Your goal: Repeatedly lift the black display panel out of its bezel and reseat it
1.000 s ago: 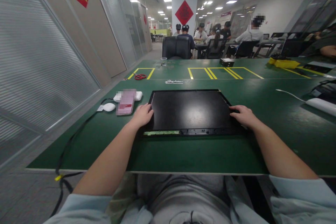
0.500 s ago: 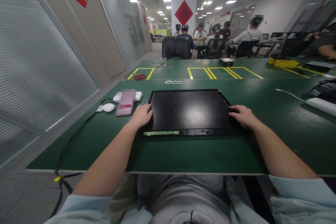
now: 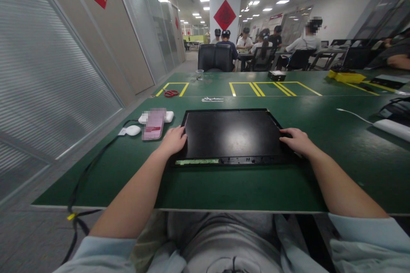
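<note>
A black flat display panel [image 3: 233,134] lies face up on the green table in front of me. Along its near edge runs a dark strip with a green circuit board [image 3: 197,162] at the left. My left hand [image 3: 174,140] grips the panel's left side, thumb on the frame and fingers round the edge. On the opposite side my right hand [image 3: 296,140] holds the right edge in the same way. The undersides of both grips are hidden.
Left of the panel are a pink phone [image 3: 154,124], a white round device [image 3: 133,130] and a black cable [image 3: 92,165]. Red scissors [image 3: 171,93], small white pieces [image 3: 212,99] and a clear cup [image 3: 199,75] sit farther back. At right lies a white bar-shaped device [image 3: 392,129].
</note>
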A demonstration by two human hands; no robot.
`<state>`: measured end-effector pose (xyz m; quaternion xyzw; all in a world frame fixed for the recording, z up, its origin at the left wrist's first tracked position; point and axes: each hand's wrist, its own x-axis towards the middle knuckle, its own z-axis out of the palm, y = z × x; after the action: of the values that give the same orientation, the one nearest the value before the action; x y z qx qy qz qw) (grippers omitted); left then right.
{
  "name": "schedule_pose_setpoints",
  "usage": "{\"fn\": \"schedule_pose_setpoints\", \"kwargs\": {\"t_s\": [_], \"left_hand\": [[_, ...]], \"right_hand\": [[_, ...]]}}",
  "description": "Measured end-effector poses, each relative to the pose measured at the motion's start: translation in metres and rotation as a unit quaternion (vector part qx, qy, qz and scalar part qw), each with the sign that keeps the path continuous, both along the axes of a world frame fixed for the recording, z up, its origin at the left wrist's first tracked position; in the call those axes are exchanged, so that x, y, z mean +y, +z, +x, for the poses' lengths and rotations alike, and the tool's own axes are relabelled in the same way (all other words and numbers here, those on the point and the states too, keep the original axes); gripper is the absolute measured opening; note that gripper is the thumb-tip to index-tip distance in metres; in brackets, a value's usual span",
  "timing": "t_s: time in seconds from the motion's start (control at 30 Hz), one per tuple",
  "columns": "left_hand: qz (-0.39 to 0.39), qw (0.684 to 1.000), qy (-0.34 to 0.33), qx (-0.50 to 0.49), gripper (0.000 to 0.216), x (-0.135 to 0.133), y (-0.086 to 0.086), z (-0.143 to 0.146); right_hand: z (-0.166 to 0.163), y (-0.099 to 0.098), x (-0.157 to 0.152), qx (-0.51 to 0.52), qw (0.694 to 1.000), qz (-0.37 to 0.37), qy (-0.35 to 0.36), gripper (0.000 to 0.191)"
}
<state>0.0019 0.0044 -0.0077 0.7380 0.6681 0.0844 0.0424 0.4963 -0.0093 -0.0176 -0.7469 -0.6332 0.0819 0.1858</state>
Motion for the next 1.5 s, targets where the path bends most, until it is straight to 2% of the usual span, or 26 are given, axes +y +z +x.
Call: {"fn": "schedule_pose_setpoints", "kwargs": {"t_s": [0.2, 0.33, 0.57, 1.0, 1.3, 1.4, 1.5], "left_hand": [[-0.012, 1.0, -0.001, 0.014, 0.059, 0.0, 0.0, -0.001], [0.008, 1.0, -0.003, -0.003, 0.055, 0.002, -0.004, -0.003], [0.008, 1.0, -0.008, -0.02, 0.056, 0.003, -0.005, -0.004], [0.018, 0.999, -0.012, -0.047, 0.056, 0.007, -0.012, -0.008], [0.016, 0.999, -0.01, -0.044, 0.057, 0.006, -0.008, -0.006], [0.021, 0.997, -0.007, -0.075, 0.053, 0.006, -0.006, -0.007], [0.029, 0.989, 0.011, -0.148, 0.051, 0.005, -0.003, -0.009]], "right_hand": [[-0.001, 0.003, -0.001, -0.004, 1.0, -0.012, -0.003, 0.039], [-0.003, 0.003, -0.002, -0.01, 1.0, -0.02, -0.007, 0.041], [0.002, -0.004, 0.002, -0.025, 1.0, -0.008, 0.012, 0.041], [0.003, -0.005, 0.003, -0.023, 1.0, -0.003, 0.003, 0.041], [0.001, -0.004, 0.002, -0.032, 0.999, -0.011, 0.004, 0.043], [0.0, -0.002, 0.001, -0.031, 0.999, -0.017, 0.001, 0.043], [-0.001, 0.0, 0.001, -0.027, 1.0, -0.015, 0.003, 0.042]]}}
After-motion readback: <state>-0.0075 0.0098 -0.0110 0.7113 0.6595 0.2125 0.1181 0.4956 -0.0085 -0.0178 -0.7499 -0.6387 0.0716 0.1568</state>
